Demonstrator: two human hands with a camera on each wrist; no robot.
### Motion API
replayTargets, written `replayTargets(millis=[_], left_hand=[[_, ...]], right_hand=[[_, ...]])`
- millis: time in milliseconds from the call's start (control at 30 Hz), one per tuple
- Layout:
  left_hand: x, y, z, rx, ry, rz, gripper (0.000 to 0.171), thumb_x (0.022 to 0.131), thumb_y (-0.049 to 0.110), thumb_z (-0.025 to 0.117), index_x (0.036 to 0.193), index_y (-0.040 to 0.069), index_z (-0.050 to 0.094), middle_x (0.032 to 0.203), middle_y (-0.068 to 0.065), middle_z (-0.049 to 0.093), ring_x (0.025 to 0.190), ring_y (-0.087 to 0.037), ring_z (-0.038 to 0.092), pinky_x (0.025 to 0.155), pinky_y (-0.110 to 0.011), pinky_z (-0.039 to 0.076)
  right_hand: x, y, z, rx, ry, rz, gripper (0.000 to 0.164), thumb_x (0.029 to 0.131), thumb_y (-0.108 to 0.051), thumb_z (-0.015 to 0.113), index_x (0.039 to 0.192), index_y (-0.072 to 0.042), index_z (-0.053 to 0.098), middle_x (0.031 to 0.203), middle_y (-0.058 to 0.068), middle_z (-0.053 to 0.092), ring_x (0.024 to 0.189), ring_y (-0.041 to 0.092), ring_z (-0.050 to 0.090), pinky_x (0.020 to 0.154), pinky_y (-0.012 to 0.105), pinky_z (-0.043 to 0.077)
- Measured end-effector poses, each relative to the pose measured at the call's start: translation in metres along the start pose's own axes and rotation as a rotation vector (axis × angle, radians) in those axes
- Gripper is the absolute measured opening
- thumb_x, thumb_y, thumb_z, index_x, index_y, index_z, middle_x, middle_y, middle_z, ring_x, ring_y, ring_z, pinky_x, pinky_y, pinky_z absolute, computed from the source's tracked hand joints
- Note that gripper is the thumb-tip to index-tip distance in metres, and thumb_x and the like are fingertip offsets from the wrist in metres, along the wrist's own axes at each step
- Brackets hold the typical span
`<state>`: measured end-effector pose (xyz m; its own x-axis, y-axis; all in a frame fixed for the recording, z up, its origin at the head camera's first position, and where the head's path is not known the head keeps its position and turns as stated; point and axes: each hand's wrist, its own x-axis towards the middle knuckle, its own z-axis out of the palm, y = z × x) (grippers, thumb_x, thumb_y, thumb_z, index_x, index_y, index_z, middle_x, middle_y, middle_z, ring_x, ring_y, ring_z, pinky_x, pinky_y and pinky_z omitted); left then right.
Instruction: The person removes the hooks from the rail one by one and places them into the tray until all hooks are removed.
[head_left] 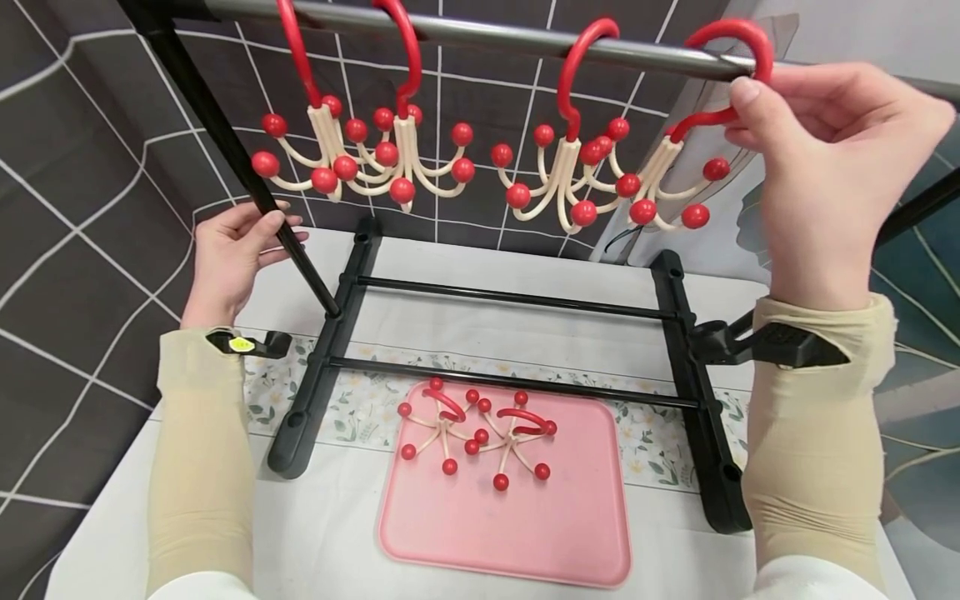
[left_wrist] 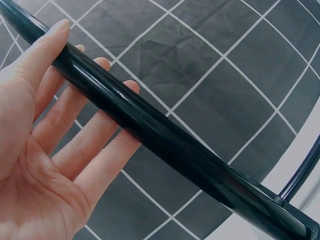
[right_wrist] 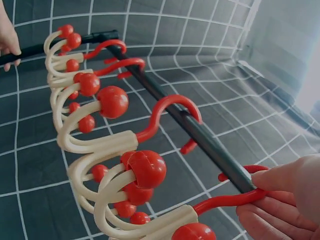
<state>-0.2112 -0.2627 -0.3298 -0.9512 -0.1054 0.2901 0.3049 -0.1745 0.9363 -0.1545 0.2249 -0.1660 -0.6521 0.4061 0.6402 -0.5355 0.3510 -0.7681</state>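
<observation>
My right hand (head_left: 832, 158) pinches the red hook of a cream multi-arm hanger (head_left: 662, 167) with red ball tips. In the right wrist view this hook (right_wrist: 232, 199) loops over the top rail (right_wrist: 217, 152), thumb on one side and fingers on the other. The hanger leans at a slant. Three similar hangers, among them one nearby (head_left: 566, 175), hang further left along the rail. My left hand (head_left: 232, 258) holds the rack's black side post (head_left: 225, 142). In the left wrist view the thumb lies over the post (left_wrist: 155, 127) and the fingers pass behind it.
A pink tray (head_left: 547, 533) on the white table (head_left: 322, 533) bears two more such hangers. The rack's black feet (head_left: 315, 400) flank it, joined by low crossbars (head_left: 517, 383). Dark grid-patterned cloth (head_left: 480, 150) stands behind the rack.
</observation>
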Motion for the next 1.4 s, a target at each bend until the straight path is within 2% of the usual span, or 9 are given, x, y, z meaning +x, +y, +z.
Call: replayTargets(millis=[233,300,600,800,933,1133,1300,1333,1400], left_hand=[[-0.001,0.000,0.000,0.003,0.001,-0.003,0.024,0.093,0.004,0.074,0.116,-0.004,0.072,0.097,-0.011,0.075,0.084,-0.020,0.076,0.074,-0.028,0.060],[-0.001,0.000,0.000,0.005,0.002,-0.001,0.024,0.093,0.003,0.074,0.116,-0.004,0.072,0.097,-0.011,0.075,0.084,-0.020,0.076,0.074,-0.028,0.060],[-0.001,0.000,-0.002,0.019,-0.002,0.010,0.025,0.093,0.003,0.074,0.117,-0.005,0.072,0.098,-0.012,0.075,0.085,-0.020,0.076,0.075,-0.027,0.060],[-0.001,0.000,-0.002,0.017,0.002,0.008,0.025,0.093,0.003,0.074,0.116,-0.005,0.072,0.098,-0.012,0.075,0.084,-0.020,0.076,0.075,-0.027,0.060],[0.000,-0.001,-0.003,0.001,0.000,0.011,0.025,0.093,0.003,0.074,0.116,-0.006,0.071,0.097,-0.013,0.075,0.084,-0.021,0.076,0.075,-0.029,0.060],[0.001,-0.001,-0.003,-0.008,0.000,0.016,0.024,0.093,0.003,0.074,0.115,-0.006,0.071,0.096,-0.013,0.075,0.083,-0.022,0.076,0.074,-0.029,0.060],[0.001,0.000,-0.002,-0.019,-0.001,0.016,0.023,0.093,0.002,0.073,0.115,-0.006,0.071,0.095,-0.013,0.075,0.083,-0.022,0.076,0.074,-0.029,0.060],[0.001,0.000,-0.002,-0.022,-0.002,0.014,0.023,0.093,0.002,0.073,0.115,-0.006,0.071,0.095,-0.013,0.075,0.083,-0.022,0.076,0.074,-0.029,0.060],[0.001,0.000,-0.002,-0.021,-0.002,0.010,0.024,0.093,0.002,0.073,0.115,-0.006,0.071,0.095,-0.013,0.075,0.083,-0.021,0.076,0.075,-0.029,0.060]], right_hand=[[0.004,-0.003,-0.013,0.138,0.059,0.012,0.036,0.076,-0.019,0.093,0.101,0.002,0.077,0.106,0.020,0.072,0.090,0.023,0.072,0.086,0.024,0.057],[0.006,-0.002,-0.019,0.130,0.062,0.019,0.037,0.076,-0.020,0.092,0.103,0.001,0.077,0.108,0.019,0.072,0.091,0.023,0.073,0.088,0.024,0.056],[0.006,0.002,-0.043,-0.067,0.079,0.126,0.039,0.083,-0.030,0.085,0.115,-0.009,0.076,0.120,0.009,0.071,0.103,0.016,0.070,0.103,0.022,0.046],[-0.007,0.004,-0.055,-0.216,0.081,0.141,0.038,0.086,-0.035,0.082,0.116,-0.012,0.077,0.114,0.004,0.074,0.100,0.014,0.070,0.096,0.021,0.045],[-0.020,0.005,-0.060,-0.313,0.060,0.106,0.034,0.088,-0.032,0.082,0.114,-0.012,0.078,0.111,0.003,0.075,0.097,0.012,0.070,0.088,0.021,0.048],[-0.037,0.013,-0.066,-0.266,-0.004,0.093,0.029,0.086,-0.014,0.084,0.110,0.001,0.077,0.106,0.006,0.076,0.092,0.013,0.072,0.074,0.020,0.050],[-0.055,0.026,-0.071,-0.312,-0.086,0.054,0.025,0.083,-0.007,0.085,0.105,0.003,0.078,0.098,0.007,0.077,0.079,0.009,0.072,0.071,0.019,0.051],[-0.060,0.029,-0.072,-0.350,-0.108,0.048,0.024,0.083,-0.008,0.085,0.105,0.001,0.079,0.096,0.005,0.077,0.077,0.007,0.071,0.071,0.019,0.052],[-0.069,0.035,-0.073,-0.359,-0.153,0.060,0.023,0.082,-0.006,0.086,0.103,0.001,0.079,0.093,0.003,0.077,0.073,0.008,0.071,0.069,0.019,0.052]])
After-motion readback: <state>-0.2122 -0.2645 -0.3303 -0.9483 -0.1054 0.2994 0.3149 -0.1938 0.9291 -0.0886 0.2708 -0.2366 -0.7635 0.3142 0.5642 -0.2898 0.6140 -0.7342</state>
